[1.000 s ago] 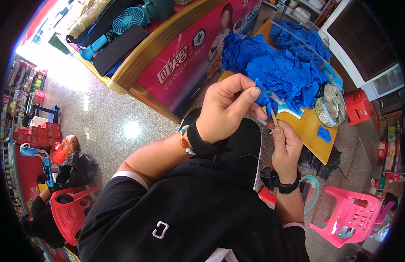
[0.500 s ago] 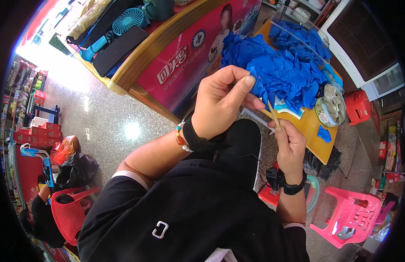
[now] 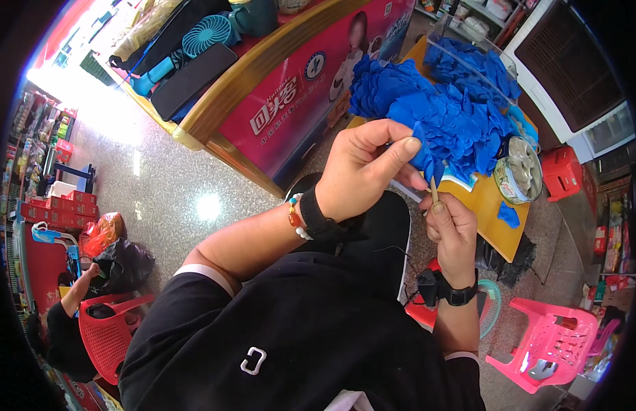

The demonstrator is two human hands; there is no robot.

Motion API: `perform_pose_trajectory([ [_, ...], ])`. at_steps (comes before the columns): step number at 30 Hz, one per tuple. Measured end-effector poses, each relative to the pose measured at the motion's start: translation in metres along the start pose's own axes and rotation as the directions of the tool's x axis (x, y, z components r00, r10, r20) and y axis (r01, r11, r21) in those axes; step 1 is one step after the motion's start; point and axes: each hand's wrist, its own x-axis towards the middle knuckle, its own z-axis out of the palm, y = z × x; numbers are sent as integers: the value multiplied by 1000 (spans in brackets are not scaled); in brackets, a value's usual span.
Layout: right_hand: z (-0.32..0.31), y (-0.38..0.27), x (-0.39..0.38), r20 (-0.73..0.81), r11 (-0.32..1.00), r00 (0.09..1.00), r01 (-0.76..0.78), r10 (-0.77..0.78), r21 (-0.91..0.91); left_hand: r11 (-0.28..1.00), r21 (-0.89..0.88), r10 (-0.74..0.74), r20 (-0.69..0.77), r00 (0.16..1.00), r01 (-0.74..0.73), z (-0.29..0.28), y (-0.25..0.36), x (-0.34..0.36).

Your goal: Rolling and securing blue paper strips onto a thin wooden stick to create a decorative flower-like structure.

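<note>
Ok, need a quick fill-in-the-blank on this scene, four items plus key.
1. The left hand pinches a piece coloured ____.
2. The right hand holds a thin ____.
3. The beaded bracelet is on the person's ____ wrist.
4. The round tin stands on the yellow ____.

Missing words: blue; stick; left; table.

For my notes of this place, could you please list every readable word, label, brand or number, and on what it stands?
Pink counter panel: large white lettering, smaller writing around it; wording not copied here.
Panel's round emblem: too small to read.
Round container: print too small.
Stacked red boxes: markings too small.
</note>
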Motion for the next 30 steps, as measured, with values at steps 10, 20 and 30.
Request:
perform_pose_trajectory([
  [10,-4,-2,-2,29,982,999,-23,29,-187,997,50,-56,-80,995,60,-10,14,3],
  [20,0,-12,0,101,951,995,28,4,-309,971,172,-184,80,980,168,-9,9,0],
  [30,2,-2,0,-8,980,1000,13,-15,-201,994,107,-6,-48,999,11,-5,2,-4],
])
